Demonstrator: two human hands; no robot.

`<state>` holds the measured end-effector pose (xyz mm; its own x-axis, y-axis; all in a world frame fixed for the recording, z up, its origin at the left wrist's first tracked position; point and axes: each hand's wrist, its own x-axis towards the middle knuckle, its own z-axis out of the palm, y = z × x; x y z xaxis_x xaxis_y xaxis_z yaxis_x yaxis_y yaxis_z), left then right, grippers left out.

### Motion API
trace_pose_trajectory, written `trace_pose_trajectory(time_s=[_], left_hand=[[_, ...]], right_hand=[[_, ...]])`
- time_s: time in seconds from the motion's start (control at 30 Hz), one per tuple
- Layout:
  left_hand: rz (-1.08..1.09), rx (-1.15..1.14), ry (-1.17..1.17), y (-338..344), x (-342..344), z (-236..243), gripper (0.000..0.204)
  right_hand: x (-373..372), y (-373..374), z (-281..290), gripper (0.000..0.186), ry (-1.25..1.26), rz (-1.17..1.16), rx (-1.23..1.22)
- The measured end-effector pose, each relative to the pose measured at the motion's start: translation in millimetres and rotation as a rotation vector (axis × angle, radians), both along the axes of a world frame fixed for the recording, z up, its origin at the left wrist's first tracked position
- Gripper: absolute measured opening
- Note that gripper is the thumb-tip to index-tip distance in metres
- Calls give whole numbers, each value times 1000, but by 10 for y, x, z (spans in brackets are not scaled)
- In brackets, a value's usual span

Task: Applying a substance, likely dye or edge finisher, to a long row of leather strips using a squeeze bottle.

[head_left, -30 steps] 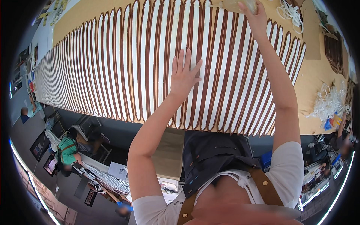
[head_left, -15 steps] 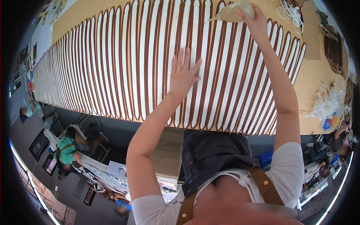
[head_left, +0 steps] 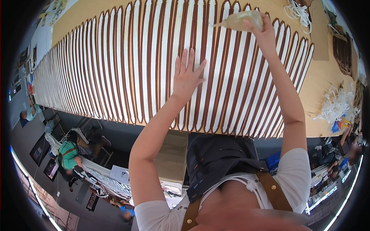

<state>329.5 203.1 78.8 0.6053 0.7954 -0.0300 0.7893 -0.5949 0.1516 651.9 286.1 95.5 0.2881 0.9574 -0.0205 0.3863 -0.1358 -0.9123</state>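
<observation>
Long white strips with brown edges and pointed ends (head_left: 150, 65) lie side by side across a tan worktop (head_left: 323, 107). My left hand (head_left: 186, 77) rests palm down on the strips near the middle, fingers spread. Toward the far edge, my right hand (head_left: 263, 34) grips a translucent squeeze bottle (head_left: 237, 21), tilted nearly horizontal over the strip ends, its thin nozzle pointing left. Whether the nozzle touches a strip I cannot tell.
White cord (head_left: 296, 15), dark brown material (head_left: 341, 54) and crumpled clear plastic (head_left: 331, 104) lie at the right of the worktop. Below its near edge, co-workers (head_left: 69, 154) appear at both sides, with benches (head_left: 96, 173) and equipment.
My right hand and the bottle have come nearer to me, down from the far ends of the strips. My left hand has shifted slightly leftward, still spread on them.
</observation>
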Motion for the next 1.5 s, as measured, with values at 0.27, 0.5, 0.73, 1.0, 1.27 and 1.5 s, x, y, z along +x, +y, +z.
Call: trace_pose_trajectory(time_s=[0.27,0.5,0.73,1.0,1.27,1.5], left_hand=[[0,-9,15,-4,-6,7,87],[-7,-5,26,-10,-7,6,86],[-19,-67,58,6,10,60,79],[12,-60,-21,11,200,155,86],[-42,-124,10,-108,422,109,84],[-47,-113,14,-111,434,73,84]], right_hand=[[-9,431,37,67,-103,-137,61],[114,240,-94,68,-95,36,-43],[-81,-178,38,80,-39,93,-90],[290,-44,178,79,993,6,-175],[435,300,9,56,70,-300,86],[379,402,-71,55,-124,-206,102]])
